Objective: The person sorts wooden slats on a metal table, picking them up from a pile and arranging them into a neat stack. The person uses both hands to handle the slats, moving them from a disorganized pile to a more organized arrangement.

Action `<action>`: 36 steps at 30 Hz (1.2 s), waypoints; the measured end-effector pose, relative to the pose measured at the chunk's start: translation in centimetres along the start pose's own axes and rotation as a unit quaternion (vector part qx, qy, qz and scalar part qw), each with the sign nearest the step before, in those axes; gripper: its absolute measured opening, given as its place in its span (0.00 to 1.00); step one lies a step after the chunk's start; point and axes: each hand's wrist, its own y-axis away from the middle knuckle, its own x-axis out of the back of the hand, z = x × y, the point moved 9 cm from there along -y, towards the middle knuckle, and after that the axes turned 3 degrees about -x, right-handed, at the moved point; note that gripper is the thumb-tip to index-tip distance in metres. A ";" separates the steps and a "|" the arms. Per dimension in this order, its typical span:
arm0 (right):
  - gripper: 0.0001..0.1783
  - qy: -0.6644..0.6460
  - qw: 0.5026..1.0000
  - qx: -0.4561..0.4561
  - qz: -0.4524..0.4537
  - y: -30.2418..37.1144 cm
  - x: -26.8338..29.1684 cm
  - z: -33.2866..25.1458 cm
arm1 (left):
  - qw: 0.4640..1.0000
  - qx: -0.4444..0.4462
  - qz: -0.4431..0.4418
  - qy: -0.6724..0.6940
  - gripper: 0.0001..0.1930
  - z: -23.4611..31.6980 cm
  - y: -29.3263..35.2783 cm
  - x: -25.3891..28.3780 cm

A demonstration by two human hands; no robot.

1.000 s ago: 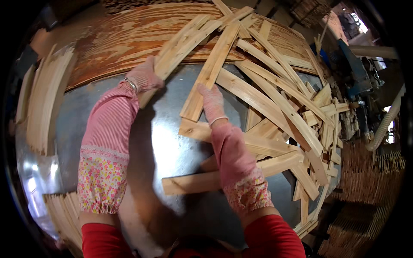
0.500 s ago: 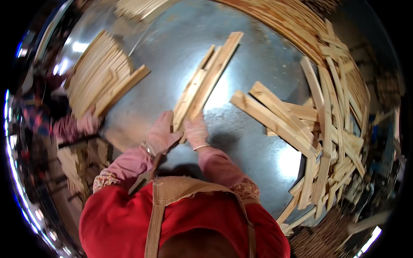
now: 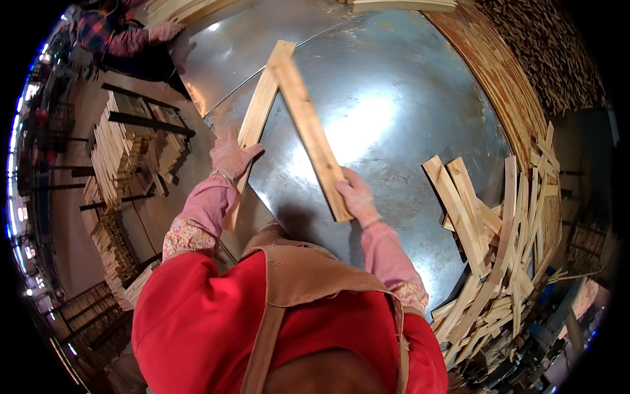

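Two pale wooden boards form an upside-down V, their far ends meeting over the metal tabletop (image 3: pixel 400 72). My left hand (image 3: pixel 230 156), in a pinkish glove, is closed on the left board (image 3: pixel 261 98), its thumb across the wood and its fingertips blurred. That board's near end sticks out past the table edge. The right board (image 3: pixel 308 125) is gripped near its near end by my right hand (image 3: pixel 357 197), also gloved, thumb on top and the other fingers partly hidden.
Loose boards (image 3: pixel 453 197) and a tangled heap of strips (image 3: pixel 512 276) lie at the right. A long wood stack (image 3: pixel 485 59) lines the far right edge. Stacked strips (image 3: pixel 121 154) stand on a rack at left. Another person's hand (image 3: pixel 165 30) is at the far left.
My hands have moved apart, and the boards that lay side by side now spread into a V. My view has swung left, so the right-hand heap sits lower.
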 end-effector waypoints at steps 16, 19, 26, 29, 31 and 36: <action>0.32 0.058 0.996 -0.041 0.052 9.5 18.5 0.6 | 0.977 -0.206 -0.049 -0.012 0.57 11.7 6.9 -2.1; 0.29 0.189 0.980 0.026 -0.054 7.8 15.1 -6.8 | 0.794 -0.557 0.228 -0.083 0.56 19.0 9.0 5.7; 0.42 0.251 0.942 0.074 0.210 4.3 21.3 -6.2 | 0.912 -0.365 0.005 -0.188 0.45 18.2 -1.3 7.0; 0.52 0.462 0.856 -0.048 0.227 5.5 26.6 5.2 | 0.978 -0.182 0.001 -0.098 0.43 8.1 -6.1 4.2; 0.55 0.552 0.801 -0.055 0.225 7.4 26.8 12.0 | 0.974 -0.215 0.011 -0.076 0.44 4.2 -6.3 2.5; 0.61 0.497 0.776 -0.271 0.280 13.5 31.7 16.3 | 0.971 -0.047 0.127 0.198 0.34 -11.7 -2.1 1.0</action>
